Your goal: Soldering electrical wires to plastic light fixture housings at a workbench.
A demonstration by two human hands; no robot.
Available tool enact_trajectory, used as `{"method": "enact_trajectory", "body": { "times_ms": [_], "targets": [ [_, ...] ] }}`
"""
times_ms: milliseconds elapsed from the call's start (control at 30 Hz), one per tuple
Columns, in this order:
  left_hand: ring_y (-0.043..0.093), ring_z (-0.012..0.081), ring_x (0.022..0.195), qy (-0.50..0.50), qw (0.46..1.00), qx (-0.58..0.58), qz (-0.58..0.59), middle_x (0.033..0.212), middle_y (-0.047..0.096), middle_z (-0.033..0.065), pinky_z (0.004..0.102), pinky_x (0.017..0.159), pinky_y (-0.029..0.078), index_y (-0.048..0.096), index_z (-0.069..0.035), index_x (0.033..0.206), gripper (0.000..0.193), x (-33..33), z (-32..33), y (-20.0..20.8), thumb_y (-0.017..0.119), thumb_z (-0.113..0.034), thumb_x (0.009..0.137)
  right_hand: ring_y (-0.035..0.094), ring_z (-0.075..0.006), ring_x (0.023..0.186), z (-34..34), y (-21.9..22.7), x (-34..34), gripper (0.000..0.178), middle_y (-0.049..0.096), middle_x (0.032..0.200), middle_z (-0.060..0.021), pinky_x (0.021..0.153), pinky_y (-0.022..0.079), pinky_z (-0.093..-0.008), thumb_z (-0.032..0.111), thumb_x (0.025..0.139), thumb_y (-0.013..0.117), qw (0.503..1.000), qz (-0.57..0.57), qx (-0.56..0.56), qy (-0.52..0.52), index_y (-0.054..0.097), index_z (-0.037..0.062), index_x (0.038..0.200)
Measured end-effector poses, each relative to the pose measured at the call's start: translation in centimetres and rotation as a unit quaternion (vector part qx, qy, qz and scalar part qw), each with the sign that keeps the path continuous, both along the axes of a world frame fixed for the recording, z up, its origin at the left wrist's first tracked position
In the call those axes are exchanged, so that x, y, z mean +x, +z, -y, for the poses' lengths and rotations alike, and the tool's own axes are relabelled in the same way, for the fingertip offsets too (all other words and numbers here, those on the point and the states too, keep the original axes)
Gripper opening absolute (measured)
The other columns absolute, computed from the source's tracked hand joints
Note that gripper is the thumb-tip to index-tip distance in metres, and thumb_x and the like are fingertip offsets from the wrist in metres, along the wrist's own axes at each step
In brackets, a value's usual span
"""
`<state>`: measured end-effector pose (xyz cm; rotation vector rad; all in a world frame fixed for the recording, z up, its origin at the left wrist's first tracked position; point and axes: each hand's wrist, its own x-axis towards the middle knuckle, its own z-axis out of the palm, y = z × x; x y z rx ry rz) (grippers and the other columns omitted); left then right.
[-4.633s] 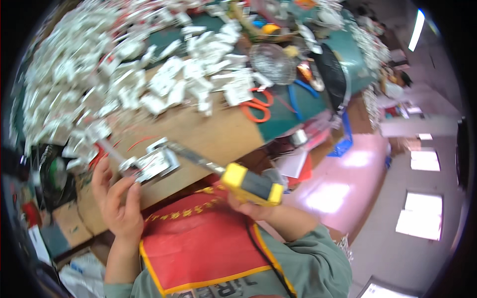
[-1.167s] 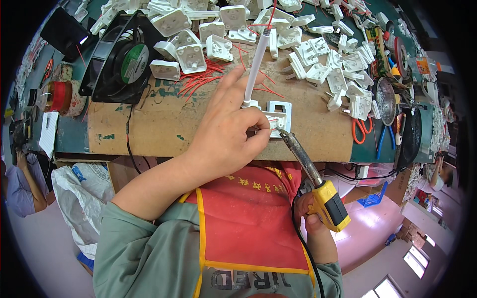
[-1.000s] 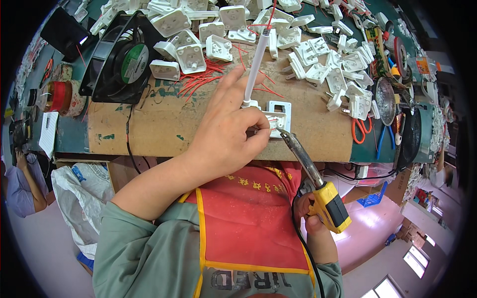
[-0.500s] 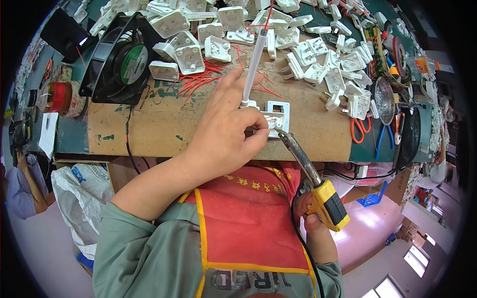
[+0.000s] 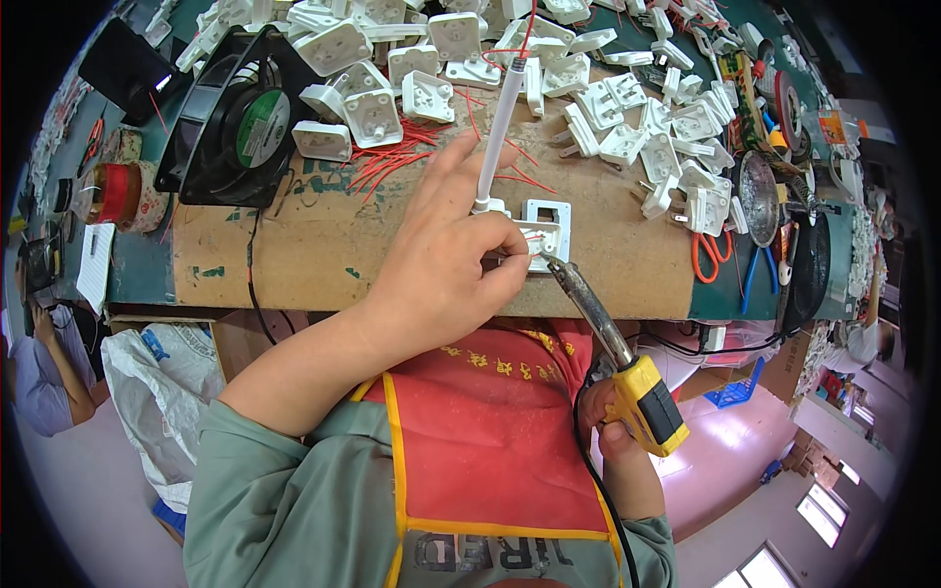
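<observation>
My left hand point(image 5: 436, 250) rests on the board with thumb and forefinger pinched together at a small white plastic housing point(image 5: 562, 218). Out of that hand rises a slim white tube point(image 5: 501, 127), tilted slightly, with a red wire at its top end. Whatever the fingertips pinch is hidden. Thin red wire shows inside the housing. My right hand point(image 5: 610, 421) is closed round the yellow and black handle of a soldering iron point(image 5: 649, 402). The iron's tip is at the near edge of the housing, close to my left fingertips; contact cannot be made out.
White plug housings point(image 5: 372, 116) heap up at the back, beside cut red wires point(image 5: 397, 157). A black fan point(image 5: 240, 122) stands at left, near a jar point(image 5: 113, 193). Orange-handled scissors point(image 5: 708, 257), blue-handled pliers point(image 5: 753, 279) and a round metal dish point(image 5: 759, 196) lie at right.
</observation>
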<state>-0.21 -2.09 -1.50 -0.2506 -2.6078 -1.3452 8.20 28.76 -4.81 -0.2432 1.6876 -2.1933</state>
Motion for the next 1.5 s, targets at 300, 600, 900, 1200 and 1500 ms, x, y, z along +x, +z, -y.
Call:
{"method": "enact_trajectory", "body": {
  "times_ms": [300, 600, 900, 1200, 1500],
  "targets": [
    [0.033, 0.0418, 0.139, 0.000, 1.000, -0.004, 0.003, 0.143, 0.046, 0.0195, 0.0452, 0.108, 0.033, 0.066, -0.004, 0.076, 0.007, 0.0, 0.0, 0.5, 0.073, -0.006, 0.074, 0.050, -0.0142, 0.057, -0.2, 0.9, 0.2, 0.057, 0.051, 0.070, -0.0028, 0.051, 0.041, -0.0266, 0.035, 0.078, 0.080, 1.000, 0.022, -0.009, 0.013, 0.051, 0.0042, 0.116],
    [0.033, 0.0412, 0.139, -0.007, 1.000, -0.008, 0.003, 0.141, 0.047, 0.0198, 0.0474, 0.111, 0.029, 0.065, -0.005, 0.075, 0.007, -0.2, -0.4, 0.8, 0.073, -0.006, 0.073, 0.048, -0.0132, 0.056, -0.4, 3.2, -1.9, 0.082, 0.045, 0.065, 0.0004, 0.051, 0.040, -0.0268, 0.053, 0.077, 0.078, 0.995, -0.027, 0.068, -0.065, 0.046, 0.0023, 0.133],
    [0.031, 0.0419, 0.140, 0.005, 0.999, -0.031, 0.010, 0.141, 0.046, 0.0214, 0.0485, 0.111, 0.029, 0.066, -0.005, 0.074, 0.008, 0.1, -0.4, 1.4, 0.073, -0.006, 0.074, 0.046, -0.0133, 0.052, -4.9, 4.7, -9.8, 0.063, 0.047, 0.066, -0.0045, 0.046, 0.039, -0.0265, 0.033, 0.090, 0.067, 0.901, -0.292, 0.020, -0.321, 0.041, -0.0061, 0.132],
    [0.033, 0.0431, 0.137, 0.004, 1.000, -0.022, 0.022, 0.138, 0.048, 0.0241, 0.0499, 0.110, 0.031, 0.067, -0.006, 0.074, 0.008, 0.1, -0.6, 1.5, 0.075, -0.008, 0.073, 0.045, -0.0120, 0.051, -5.5, 4.2, -13.2, 0.046, 0.046, 0.067, -0.0018, 0.047, 0.038, -0.0267, 0.025, 0.096, 0.054, 0.933, -0.060, -0.013, -0.354, 0.042, 0.0008, 0.133],
    [0.034, 0.0431, 0.136, 0.012, 0.999, -0.025, 0.027, 0.138, 0.047, 0.0244, 0.0489, 0.110, 0.031, 0.067, -0.005, 0.074, 0.008, 0.1, -0.5, 1.6, 0.075, -0.008, 0.073, 0.044, -0.0105, 0.051, 0.3, 3.4, -14.9, 0.052, 0.044, 0.069, -0.0012, 0.047, 0.040, -0.0268, 0.043, 0.099, 0.047, 0.957, 0.022, -0.238, -0.166, 0.044, 0.0029, 0.133]
  ]
}}
